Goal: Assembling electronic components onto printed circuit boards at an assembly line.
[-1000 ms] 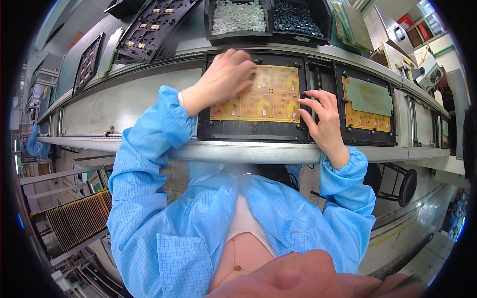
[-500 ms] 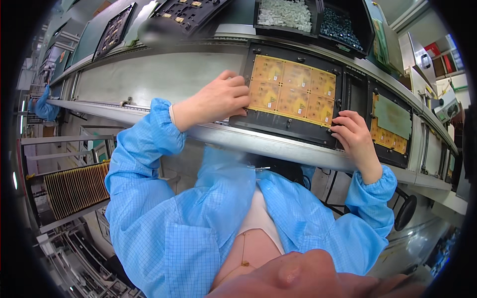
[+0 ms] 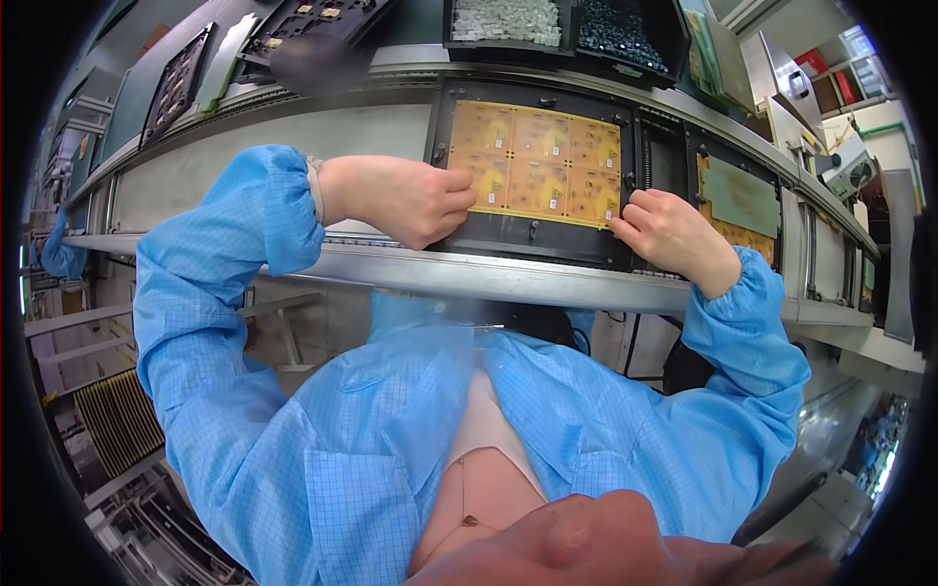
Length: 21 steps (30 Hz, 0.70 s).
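An orange circuit board panel (image 3: pixel 537 161), divided into several sections, lies in a black carrier frame (image 3: pixel 576 244) on the conveyor line. At the panel's lower left corner, my left hand (image 3: pixel 420 203) is closed, its fingertips pressed together over the edge. My right hand (image 3: pixel 674 234) is closed too, with thumb and fingertips at the lower right corner. What either hand pinches is hidden beneath the fingers. Small dark clips (image 3: pixel 533 230) stand around the panel on the frame.
A second carrier to the right holds another orange board under a greenish sheet (image 3: pixel 743 195). Beyond the rail are a bin of white parts (image 3: pixel 506 21), a bin of dark parts (image 3: pixel 630 37) and black trays (image 3: pixel 181 83). A metal rail (image 3: pixel 489 272) runs along the near side.
The carrier and bins sit further left in the picture as the view shifts. My left fingertips have moved onto the panel's lower left corner. My right fingers have drawn together at the lower right corner.
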Motion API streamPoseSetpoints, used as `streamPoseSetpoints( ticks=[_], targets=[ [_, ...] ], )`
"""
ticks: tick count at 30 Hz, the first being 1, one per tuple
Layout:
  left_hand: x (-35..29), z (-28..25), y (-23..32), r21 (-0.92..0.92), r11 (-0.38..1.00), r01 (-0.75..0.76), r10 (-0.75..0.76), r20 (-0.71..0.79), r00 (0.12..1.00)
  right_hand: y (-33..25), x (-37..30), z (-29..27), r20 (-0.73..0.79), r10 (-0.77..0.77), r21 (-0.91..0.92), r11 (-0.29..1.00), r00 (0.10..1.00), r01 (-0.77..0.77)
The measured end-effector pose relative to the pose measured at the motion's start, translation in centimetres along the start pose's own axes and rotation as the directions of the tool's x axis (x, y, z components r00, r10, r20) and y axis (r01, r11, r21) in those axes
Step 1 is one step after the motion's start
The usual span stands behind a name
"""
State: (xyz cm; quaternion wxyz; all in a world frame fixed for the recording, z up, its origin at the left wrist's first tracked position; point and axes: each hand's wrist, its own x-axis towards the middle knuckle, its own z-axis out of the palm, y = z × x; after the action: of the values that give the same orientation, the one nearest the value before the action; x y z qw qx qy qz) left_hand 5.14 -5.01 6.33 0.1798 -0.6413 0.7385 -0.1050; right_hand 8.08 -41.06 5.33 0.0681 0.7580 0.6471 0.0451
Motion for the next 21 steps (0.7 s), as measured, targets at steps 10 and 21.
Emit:
streamPoseSetpoints(
  ticks=[10,21],
  targets=[
    [6.0,0.9,0.2,-0.454,0.696,0.557,-0.668,-0.122,0.734,4.5,0.3,1.7,-0.252,0.609,0.477,0.754,0.752,-0.451],
    [10.4,4.5,1.4,-0.472,0.706,0.528,-0.672,-0.214,0.709,8.8,1.8,4.2,-0.205,0.703,0.322,0.706,0.681,-0.631]
  ],
)
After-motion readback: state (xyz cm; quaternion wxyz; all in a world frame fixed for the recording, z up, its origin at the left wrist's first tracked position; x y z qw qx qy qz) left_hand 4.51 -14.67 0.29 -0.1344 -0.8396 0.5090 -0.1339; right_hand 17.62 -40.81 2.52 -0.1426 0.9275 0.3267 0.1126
